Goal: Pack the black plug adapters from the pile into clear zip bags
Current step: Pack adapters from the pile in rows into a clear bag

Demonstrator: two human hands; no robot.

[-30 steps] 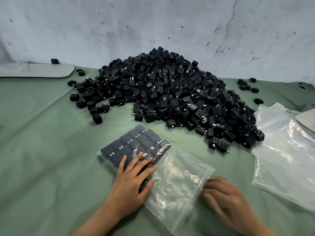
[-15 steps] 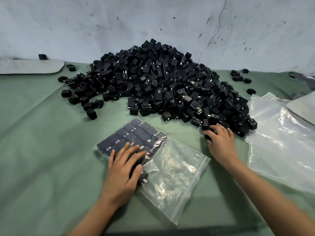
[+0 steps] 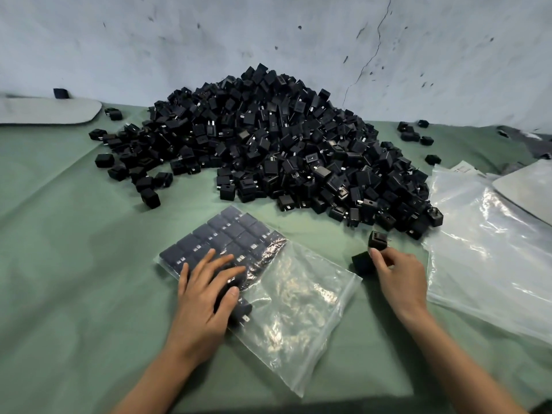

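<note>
Filling step. Pressing packed rows (image 3: 222,234) inside zip bag (image 3: 301,312) with spread left hand (image 3: 206,294); pinching 2 plug adapters (image 3: 377,240) in right hand (image 3: 398,274), short of pile (image 3: 268,144). Next, likely: slipping both through bag mouth, beside left thumb.

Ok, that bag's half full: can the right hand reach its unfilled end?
Probably yes: the right hand, holding adapters, sits just beside the zip bag, only bare cloth between.

A green cloth (image 3: 74,249) covers the table below a pale, scuffed wall (image 3: 179,40) with a thin crack (image 3: 377,52), one flat grey pad (image 3: 50,110) lying far left, another grey pad (image 3: 531,192) at the right edge.
</note>
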